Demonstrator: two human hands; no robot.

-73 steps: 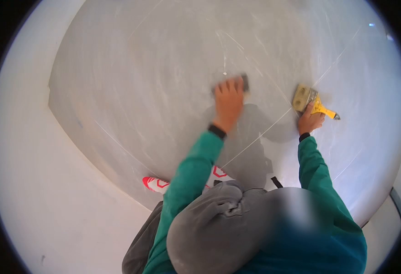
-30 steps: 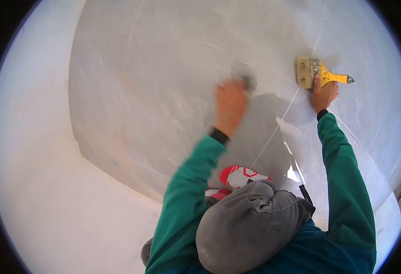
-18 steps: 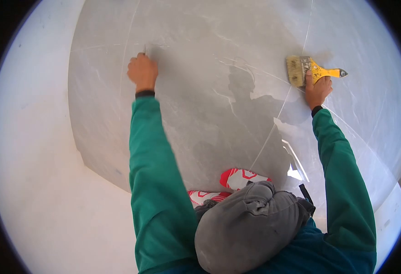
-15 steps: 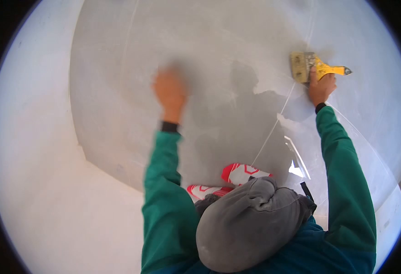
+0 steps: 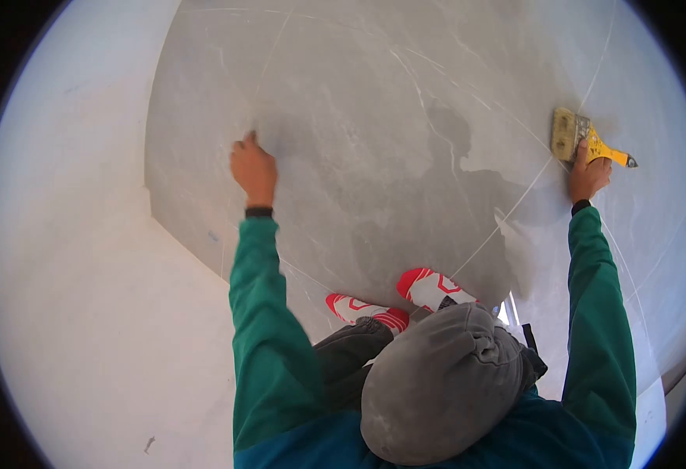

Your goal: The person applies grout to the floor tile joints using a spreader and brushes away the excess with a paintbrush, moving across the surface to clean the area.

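Left hand (image 5: 252, 168) closed, knuckles up, pressed on smooth grey marbled floor tile (image 5: 358, 141); whatever it grips is hidden. Right hand (image 5: 589, 176) clasps yellow-handled flat brush (image 5: 581, 137), pale bristles touching tile near thin white joint line (image 5: 515, 207)

Left hand (image 5: 253, 168) swept left across floor (image 5: 358, 117), perhaps rubbing it.

Grey tiled floor (image 5: 374, 156), pale joint lines (image 5: 515, 207) and whitish streaks seen across it. Yellow-handled brush (image 5: 585, 139) laid on it at right. Red-and-white shoes (image 5: 401, 297) planted on it.
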